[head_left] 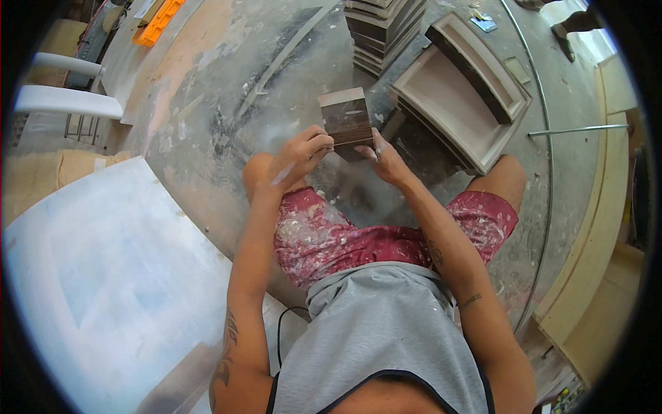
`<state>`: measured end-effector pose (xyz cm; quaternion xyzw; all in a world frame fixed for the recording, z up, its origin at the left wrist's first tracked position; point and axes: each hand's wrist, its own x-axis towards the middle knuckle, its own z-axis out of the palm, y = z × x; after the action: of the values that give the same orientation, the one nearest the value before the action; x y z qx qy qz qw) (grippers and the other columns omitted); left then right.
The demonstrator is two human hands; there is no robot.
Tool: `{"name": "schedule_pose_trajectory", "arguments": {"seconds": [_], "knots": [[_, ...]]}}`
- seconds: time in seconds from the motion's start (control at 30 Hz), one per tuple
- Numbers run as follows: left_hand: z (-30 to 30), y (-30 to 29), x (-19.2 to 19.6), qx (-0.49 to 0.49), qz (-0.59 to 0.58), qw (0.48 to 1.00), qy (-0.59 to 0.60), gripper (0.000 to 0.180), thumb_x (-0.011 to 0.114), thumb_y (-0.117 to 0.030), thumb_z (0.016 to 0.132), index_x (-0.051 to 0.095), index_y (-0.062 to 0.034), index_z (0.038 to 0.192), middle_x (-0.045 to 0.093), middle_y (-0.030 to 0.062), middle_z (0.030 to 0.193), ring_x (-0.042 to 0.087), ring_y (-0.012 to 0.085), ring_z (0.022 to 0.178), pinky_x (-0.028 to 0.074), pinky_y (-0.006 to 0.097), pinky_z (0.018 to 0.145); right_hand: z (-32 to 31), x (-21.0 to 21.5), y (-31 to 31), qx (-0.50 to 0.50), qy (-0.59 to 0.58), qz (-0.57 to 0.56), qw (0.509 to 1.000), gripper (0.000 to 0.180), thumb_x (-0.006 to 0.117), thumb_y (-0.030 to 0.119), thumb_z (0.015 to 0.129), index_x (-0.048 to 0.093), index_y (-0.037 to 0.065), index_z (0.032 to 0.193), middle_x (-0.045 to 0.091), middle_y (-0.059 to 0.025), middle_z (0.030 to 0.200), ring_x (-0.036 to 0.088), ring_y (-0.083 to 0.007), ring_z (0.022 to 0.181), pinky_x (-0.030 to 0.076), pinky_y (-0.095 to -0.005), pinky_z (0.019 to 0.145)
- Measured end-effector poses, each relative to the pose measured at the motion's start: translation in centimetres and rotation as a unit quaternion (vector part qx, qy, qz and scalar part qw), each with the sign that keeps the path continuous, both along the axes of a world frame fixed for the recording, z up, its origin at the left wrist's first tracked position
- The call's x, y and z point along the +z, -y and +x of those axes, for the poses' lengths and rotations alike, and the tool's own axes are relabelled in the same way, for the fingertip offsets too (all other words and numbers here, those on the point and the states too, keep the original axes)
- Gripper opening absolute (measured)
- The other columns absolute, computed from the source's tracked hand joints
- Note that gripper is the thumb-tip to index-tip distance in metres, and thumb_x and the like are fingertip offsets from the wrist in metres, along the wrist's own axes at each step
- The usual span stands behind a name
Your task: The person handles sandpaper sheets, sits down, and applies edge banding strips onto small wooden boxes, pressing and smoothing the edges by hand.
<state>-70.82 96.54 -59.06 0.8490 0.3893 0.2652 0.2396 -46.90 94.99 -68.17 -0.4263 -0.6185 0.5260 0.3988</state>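
Observation:
Between my knees I hold up a small, dark wood-grain piece [347, 123] with a pale strip along its far edge. It looks like a box or block; its underside is hidden. My left hand [301, 154] grips its near left corner, fingers curled in. On the near right side, my right hand [386, 160] closes on it with the thumb across the near edge. White dust marks both hands. Just beyond stands a stack of dark pieces with pale edges [386, 31]. To the right lie open drawer-like boxes [448, 96], pale inside and dark outside, one resting upon another.
A large whitish panel [110, 276] fills the left side. An orange plastic object [157, 22] and white curved parts [69, 102] are at far left. A metal tube [545, 207] runs along the stained concrete floor at right, near a long wooden board [586, 241]. Someone's foot [563, 43] shows at far right.

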Motion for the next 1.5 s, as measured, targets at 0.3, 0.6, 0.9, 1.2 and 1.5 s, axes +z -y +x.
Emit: {"name": "schedule_pose_trajectory", "arguments": {"seconds": [0.3,0.6,0.9,1.2,1.5], "knots": [[-0.5,-1.1,0.0,-0.067,0.011,0.996,-0.061,0.022,0.073,-0.004,0.086,0.06,-0.0059,0.104,0.062,0.0103,0.096,0.066,0.0309,0.085,0.052,0.038,0.072,0.2,-0.4,0.0,-0.002,0.025,-0.003,1.0,0.04,0.059,0.01,0.1,0.047,0.001,0.138,0.06,-0.0219,0.128,0.057,-0.0356,0.122,0.045,-0.0411,0.102],[-0.8,-1.9,0.6,-0.108,0.049,0.99,-0.072,0.019,0.072,-0.004,0.086,0.062,-0.007,0.102,0.063,0.0094,0.097,0.067,0.0306,0.084,0.055,0.039,0.071,0.2,0.0,0.0,-0.005,0.025,-0.013,1.0,0.039,0.059,0.008,0.099,0.048,0.001,0.137,0.06,-0.0221,0.127,0.058,-0.0359,0.12,0.045,-0.0412,0.102],[-1.3,-0.9,-0.5,-0.054,-0.027,0.997,-0.042,0.018,0.072,-0.003,0.086,0.061,-0.0027,0.101,0.063,0.0108,0.098,0.066,0.0296,0.089,0.054,0.037,0.075,0.0,-0.3,0.1,-0.007,0.01,-0.012,1.0,0.04,0.056,0.005,0.101,0.046,0.001,0.139,0.059,-0.0214,0.131,0.059,-0.0333,0.12,0.048,-0.0391,0.101],[-0.9,-1.3,0.5,-0.071,-0.006,0.997,-0.011,0.02,0.072,-0.002,0.087,0.062,-0.0056,0.104,0.064,0.0093,0.102,0.067,0.0303,0.088,0.053,0.038,0.075,0.2,-0.2,-0.2,-0.001,0.041,0.003,0.999,0.039,0.057,0.009,0.101,0.047,-0.001,0.137,0.059,-0.0206,0.131,0.058,-0.0326,0.121,0.046,-0.04,0.103],[-1.1,-0.3,-0.6,-0.025,-0.064,0.998,0.003,0.015,0.067,-0.007,0.091,0.059,-0.0068,0.105,0.062,0.0088,0.104,0.064,0.0319,0.094,0.05,0.039,0.077,0.0,-0.3,0.2,-0.009,0.013,0.008,1.0,0.038,0.058,0.004,0.1,0.048,-0.002,0.135,0.058,-0.0221,0.129,0.058,-0.0335,0.121,0.048,-0.0405,0.102]]}}
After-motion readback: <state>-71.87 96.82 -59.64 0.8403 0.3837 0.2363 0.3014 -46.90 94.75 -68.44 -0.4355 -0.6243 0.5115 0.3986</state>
